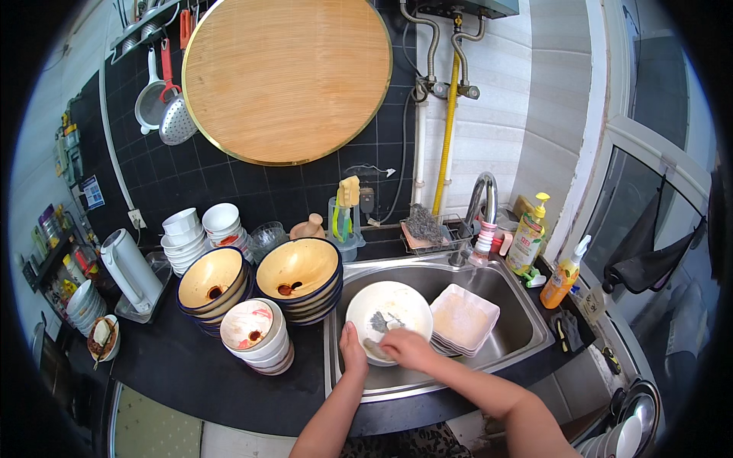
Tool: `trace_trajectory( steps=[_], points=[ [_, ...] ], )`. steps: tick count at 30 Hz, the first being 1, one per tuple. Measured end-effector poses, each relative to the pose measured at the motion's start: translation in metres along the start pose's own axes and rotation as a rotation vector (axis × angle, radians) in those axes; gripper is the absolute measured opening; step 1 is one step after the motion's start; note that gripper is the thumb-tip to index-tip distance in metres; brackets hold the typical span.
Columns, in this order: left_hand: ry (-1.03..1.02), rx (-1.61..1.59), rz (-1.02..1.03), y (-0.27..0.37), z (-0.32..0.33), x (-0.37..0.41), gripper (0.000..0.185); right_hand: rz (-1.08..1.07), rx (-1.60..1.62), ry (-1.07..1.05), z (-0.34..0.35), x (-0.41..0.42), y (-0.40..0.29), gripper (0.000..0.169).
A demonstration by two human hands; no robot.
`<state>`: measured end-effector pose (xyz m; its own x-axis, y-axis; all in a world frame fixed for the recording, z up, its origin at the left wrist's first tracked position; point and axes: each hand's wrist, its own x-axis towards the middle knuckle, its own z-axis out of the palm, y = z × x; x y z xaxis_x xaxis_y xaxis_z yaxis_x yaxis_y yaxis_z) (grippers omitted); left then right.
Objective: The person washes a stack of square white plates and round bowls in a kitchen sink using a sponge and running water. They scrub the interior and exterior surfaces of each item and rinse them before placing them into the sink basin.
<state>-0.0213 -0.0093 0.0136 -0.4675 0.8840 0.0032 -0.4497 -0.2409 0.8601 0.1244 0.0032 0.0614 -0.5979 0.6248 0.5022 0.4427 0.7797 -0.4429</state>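
My left hand (353,350) grips the left rim of a large white bowl (408,300), tilted over the sink. A grey, brush-like pattern marks the bowl's inside, and pale smears lie around it. My right hand (408,349) reaches into the bowl from the right, its fingers closed on a small greyish scrubbing pad (376,349), blurred and partly covered. Beside the bowl, a stack of square white dishes (465,316) sits in the stainless steel sink (518,329). Above the dishes hangs the curved chrome faucet (487,197) with a pink and white nozzle.
Left of the sink stand stacked yellow bowls (303,260), stacked white bowls (252,325) and an electric kettle (130,275). Behind it, a wire rack (438,246) holds steel wool (425,224). A pump bottle (527,240) and an orange spray bottle (561,280) line the right edge.
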Motion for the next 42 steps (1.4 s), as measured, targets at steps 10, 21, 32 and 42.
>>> trace_trajectory(
  steps=[10, 21, 32, 42],
  points=[
    [-0.028, 0.037, 0.049, 0.001, 0.003, -0.004, 0.041, 0.054, -0.190, 0.095, 0.006, -0.013, -0.005, 0.014],
    [-0.105, 0.142, 0.122, -0.004, 0.004, -0.004, 0.038, 0.273, -0.352, 0.313, -0.006, 0.008, 0.049, 0.013],
    [-0.109, 0.096, -0.023, -0.008, 0.000, -0.001, 0.042, -0.020, 0.045, -0.029, 0.030, 0.019, 0.006, 0.052],
    [0.012, 0.113, 0.182, -0.011, 0.000, 0.002, 0.035, 0.196, -0.384, -0.279, 0.000, -0.030, 0.024, 0.038]
  ],
)
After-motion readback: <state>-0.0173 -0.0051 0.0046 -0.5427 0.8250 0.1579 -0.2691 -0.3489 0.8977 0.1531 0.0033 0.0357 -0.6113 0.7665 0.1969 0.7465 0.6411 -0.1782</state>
